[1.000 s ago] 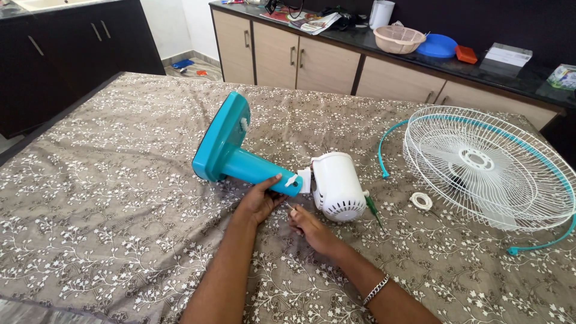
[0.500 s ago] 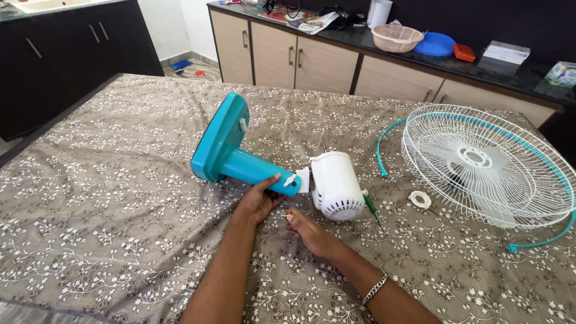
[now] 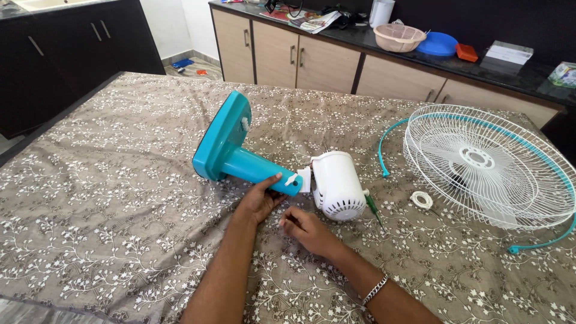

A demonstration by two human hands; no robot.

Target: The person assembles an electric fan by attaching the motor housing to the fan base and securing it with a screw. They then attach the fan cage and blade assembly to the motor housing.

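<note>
Two bare hands met near the middle of the frame, on a brown cloth [image 3: 120,198] printed with small white sprigs; at the upper left stood dark cabinets [image 3: 66,48]. Left of centre, a teal fan stand [image 3: 231,150] lay on its side, its square base tipped up toward the upper left and its neck running down to the right. The left hand [image 3: 259,201] gripped the lower end of that neck, fingers curled under it and thumb laid along its near side. Just right of it, the right hand [image 3: 305,228] rested on the cloth with its fingers drawn together into a loose curl; whether anything was pinched in them could not be told. Just above that hand lay a white motor housing [image 3: 339,186], joined to the neck's end, with a green-handled screwdriver [image 3: 373,209] touching its right side. Further right sat a small white ring [image 3: 421,200], then a white wire fan guard [image 3: 486,165] with a teal rim strip; along the top right ran a dark counter [image 3: 516,72] bearing a beige basket [image 3: 399,37] and a blue plate [image 3: 438,45].
</note>
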